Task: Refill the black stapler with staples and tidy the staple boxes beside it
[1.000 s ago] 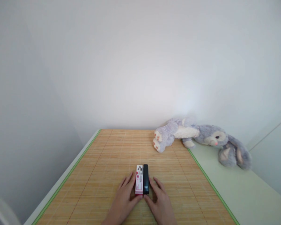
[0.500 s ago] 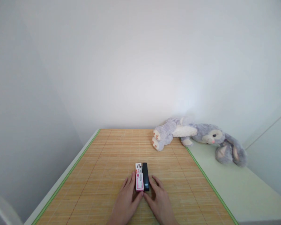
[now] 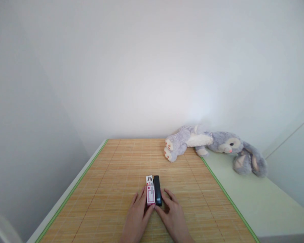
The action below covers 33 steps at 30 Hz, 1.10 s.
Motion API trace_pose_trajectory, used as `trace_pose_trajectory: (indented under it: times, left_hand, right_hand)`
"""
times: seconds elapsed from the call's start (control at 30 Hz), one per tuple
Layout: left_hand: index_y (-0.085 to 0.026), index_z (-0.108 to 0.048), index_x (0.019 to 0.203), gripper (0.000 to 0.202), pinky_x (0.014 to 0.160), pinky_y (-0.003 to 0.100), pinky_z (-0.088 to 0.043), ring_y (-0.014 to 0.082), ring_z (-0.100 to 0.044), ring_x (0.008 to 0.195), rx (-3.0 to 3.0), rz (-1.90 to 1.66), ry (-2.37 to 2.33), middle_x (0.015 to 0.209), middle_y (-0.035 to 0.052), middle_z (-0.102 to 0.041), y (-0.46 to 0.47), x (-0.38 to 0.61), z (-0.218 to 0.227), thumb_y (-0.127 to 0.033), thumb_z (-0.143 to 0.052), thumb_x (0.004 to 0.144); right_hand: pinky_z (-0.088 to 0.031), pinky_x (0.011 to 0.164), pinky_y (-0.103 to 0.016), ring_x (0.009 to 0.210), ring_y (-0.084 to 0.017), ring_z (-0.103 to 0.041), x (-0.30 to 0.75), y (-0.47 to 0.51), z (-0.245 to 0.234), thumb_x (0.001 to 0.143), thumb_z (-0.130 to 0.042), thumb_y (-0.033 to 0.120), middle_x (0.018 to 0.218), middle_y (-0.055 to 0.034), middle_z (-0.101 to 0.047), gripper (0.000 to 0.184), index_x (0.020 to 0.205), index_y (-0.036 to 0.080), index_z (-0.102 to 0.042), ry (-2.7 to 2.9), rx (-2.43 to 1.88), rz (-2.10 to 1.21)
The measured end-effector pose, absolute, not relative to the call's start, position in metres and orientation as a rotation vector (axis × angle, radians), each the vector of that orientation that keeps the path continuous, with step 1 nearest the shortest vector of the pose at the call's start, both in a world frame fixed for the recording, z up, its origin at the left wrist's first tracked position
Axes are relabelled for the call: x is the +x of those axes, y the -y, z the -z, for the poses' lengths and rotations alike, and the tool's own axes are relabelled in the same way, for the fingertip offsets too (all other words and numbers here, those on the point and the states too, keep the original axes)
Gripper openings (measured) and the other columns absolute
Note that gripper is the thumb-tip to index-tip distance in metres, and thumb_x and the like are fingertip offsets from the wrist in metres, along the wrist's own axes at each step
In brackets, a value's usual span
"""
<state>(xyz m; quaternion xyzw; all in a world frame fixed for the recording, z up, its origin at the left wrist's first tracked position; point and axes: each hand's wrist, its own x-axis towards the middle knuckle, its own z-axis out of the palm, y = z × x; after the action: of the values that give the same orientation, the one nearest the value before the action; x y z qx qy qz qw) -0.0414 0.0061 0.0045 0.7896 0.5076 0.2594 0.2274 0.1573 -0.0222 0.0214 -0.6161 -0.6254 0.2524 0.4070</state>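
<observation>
Two small white boxes and a black stapler [image 3: 157, 189] lie side by side on the bamboo mat. The nearer box [image 3: 151, 195] has a magenta frame printed on it. Beyond it, the other box [image 3: 149, 180] bears a small dark picture. My left hand [image 3: 136, 216] rests along the boxes' left side, its fingers stretched forward and its thumb at the near box's front edge. On the stapler's right side lies my right hand [image 3: 174, 216], fingers extended, thumb pointing to the near ends. Both hands are open against the group; neither wraps round anything.
A grey plush rabbit [image 3: 200, 140] lies on its side at the back right, partly off the mat. The green-edged bamboo mat [image 3: 116, 162] covers much of the pale table [image 3: 253, 199]. White walls [image 3: 147, 67] stand behind and at the left.
Little differs. The view has shifted very slightly, and the boxes, stapler and both hands keep nearly the same places.
</observation>
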Motion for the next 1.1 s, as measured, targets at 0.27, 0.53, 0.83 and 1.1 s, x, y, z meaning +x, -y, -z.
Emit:
trace_pose_trajectory:
  times: [0.27, 0.53, 0.83, 1.1]
  left_hand:
    - [-0.034, -0.038, 0.157, 0.059, 0.127, 0.055, -0.027, 0.0267, -0.040, 0.149, 2.145, -0.762, -1.426, 0.161, 0.0043, -0.044, -0.007, -0.039, -0.007, -0.043, -0.052, 0.100]
    - [-0.033, -0.025, 0.162, 0.070, 0.125, 0.052, -0.033, 0.0276, -0.034, 0.152, 2.146, -0.817, -1.424, 0.166, 0.0056, -0.035, -0.005, -0.039, -0.010, -0.044, -0.053, 0.099]
    - [-0.033, -0.024, 0.162, 0.064, 0.129, 0.056, -0.019, 0.0271, -0.024, 0.156, 2.261, -0.690, -1.460, 0.168, 0.0040, -0.031, -0.005, -0.030, -0.006, -0.042, -0.044, 0.102]
    - [-0.028, -0.011, 0.165, 0.073, 0.128, 0.063, -0.017, 0.0316, -0.015, 0.158, 2.265, -0.774, -1.430, 0.171, 0.0070, -0.018, -0.006, 0.049, 0.000, -0.045, -0.042, 0.102]
  right_hand:
    - [-0.046, 0.116, -0.045, 0.135, -0.030, -0.056, 0.159, 0.021, -0.021, 0.085, -0.074, 0.035, 0.142, -0.0070, -0.063, 0.054, 0.138, 0.031, -0.066, 1.559, -1.563, -0.664]
    - [-0.044, 0.118, -0.047, 0.138, -0.030, -0.053, 0.155, 0.024, -0.019, 0.081, -0.074, 0.029, 0.146, -0.0074, -0.060, 0.065, 0.144, 0.027, -0.059, 1.510, -1.523, -0.625]
    - [-0.040, 0.119, -0.049, 0.136, -0.032, -0.054, 0.157, 0.018, -0.023, 0.081, -0.071, 0.027, 0.146, -0.0078, -0.060, 0.065, 0.145, 0.028, -0.060, 1.601, -1.526, -0.645]
    - [-0.016, 0.128, -0.054, 0.144, -0.028, -0.047, 0.232, 0.010, -0.015, 0.087, -0.066, 0.032, 0.151, -0.0066, -0.056, 0.063, 0.149, 0.028, -0.054, 1.789, -1.640, -0.521]
